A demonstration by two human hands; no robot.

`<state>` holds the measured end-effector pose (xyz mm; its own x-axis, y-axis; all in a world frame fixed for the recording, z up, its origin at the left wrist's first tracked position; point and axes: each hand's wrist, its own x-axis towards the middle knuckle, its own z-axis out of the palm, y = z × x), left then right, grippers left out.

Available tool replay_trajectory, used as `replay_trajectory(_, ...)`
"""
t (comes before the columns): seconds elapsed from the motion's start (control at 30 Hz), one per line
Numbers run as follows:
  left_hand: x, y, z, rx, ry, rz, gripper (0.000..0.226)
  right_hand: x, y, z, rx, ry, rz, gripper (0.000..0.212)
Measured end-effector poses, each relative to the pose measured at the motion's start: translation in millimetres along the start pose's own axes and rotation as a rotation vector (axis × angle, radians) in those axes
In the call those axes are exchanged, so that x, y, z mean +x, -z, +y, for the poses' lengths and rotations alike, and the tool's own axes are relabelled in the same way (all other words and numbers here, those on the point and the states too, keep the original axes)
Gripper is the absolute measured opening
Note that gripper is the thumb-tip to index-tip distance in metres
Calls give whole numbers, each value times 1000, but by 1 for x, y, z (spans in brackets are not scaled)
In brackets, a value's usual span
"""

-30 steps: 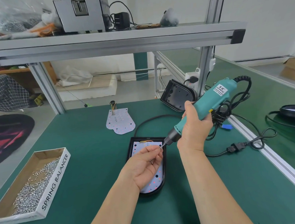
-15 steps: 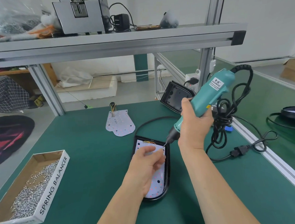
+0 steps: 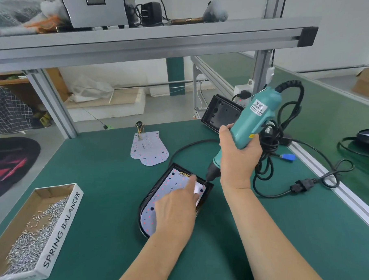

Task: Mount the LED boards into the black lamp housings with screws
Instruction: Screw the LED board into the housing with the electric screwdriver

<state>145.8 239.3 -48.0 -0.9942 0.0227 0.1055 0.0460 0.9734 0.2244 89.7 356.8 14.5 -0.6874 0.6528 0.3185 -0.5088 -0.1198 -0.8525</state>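
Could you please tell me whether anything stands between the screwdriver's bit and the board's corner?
Nothing visible does. The screwdriver in the right hand has its bit at the far right corner of the board. The left hand presses the board just beside it, fingertip left of the bit, not under it.

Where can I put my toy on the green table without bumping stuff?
Bare mat between the screw box and the black lamp housing, and left of the loose LED board. Crowded right of the housing: screwdriver cables.

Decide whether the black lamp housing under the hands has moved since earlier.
Yes. The housing turned clockwise, far end swinging right, against the loose LED board.
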Motion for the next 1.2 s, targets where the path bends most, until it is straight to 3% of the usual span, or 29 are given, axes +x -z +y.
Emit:
replay_trajectory(0.13, 0, 5, -7, 4, -83, 42, 15, 0, 3, -4, 31, 24, 0, 14)
replay_trajectory(0.43, 6, 1, -25, 138, -210, 0, 33, 5, 9, -10, 34, 50, 48, 12)
replay_trajectory(0.7, 24, 22, -44, 175, -402, -187, 40, -15, 0, 0, 28, 13, -13, 11)
replay_trajectory(1.2, 28, 20, -43, 114, -357, -204, 50, -26, -2, 16, -111, 93, -76, 12)
